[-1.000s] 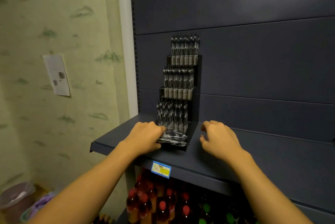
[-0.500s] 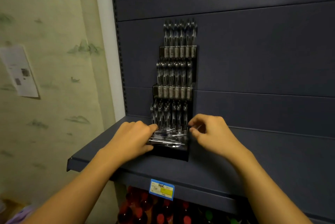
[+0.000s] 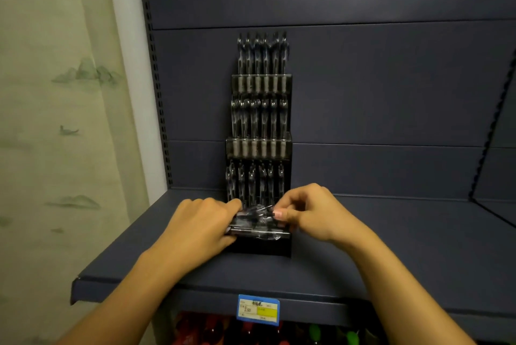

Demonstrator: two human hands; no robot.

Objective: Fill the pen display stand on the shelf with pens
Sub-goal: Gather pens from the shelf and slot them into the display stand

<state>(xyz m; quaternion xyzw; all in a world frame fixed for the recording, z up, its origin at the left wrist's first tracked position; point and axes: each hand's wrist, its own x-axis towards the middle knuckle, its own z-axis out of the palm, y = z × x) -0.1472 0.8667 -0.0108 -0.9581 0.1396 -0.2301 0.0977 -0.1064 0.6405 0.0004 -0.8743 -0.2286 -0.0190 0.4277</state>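
A black stepped pen display stand (image 3: 261,247) stands on the dark blue shelf (image 3: 391,255), against the back panel. Its three upper tiers hold rows of upright pens (image 3: 261,121). Several loose pens (image 3: 257,221) lie across the lowest front tier. My left hand (image 3: 201,224) rests against the stand's left front, fingers curled over the left ends of the loose pens. My right hand (image 3: 310,213) is at the right front and pinches the end of a pen between thumb and fingers.
A price label (image 3: 258,309) is clipped to the shelf's front edge. Bottles with red and green caps (image 3: 251,330) stand on the level below. A patterned wall (image 3: 55,121) lies to the left; the shelf's upright (image 3: 156,79) runs beside the stand.
The view has drawn closer to the stand. My right hand moved left from the bare shelf onto the loose pens and pinched one. My left hand stayed at the stand's left front.
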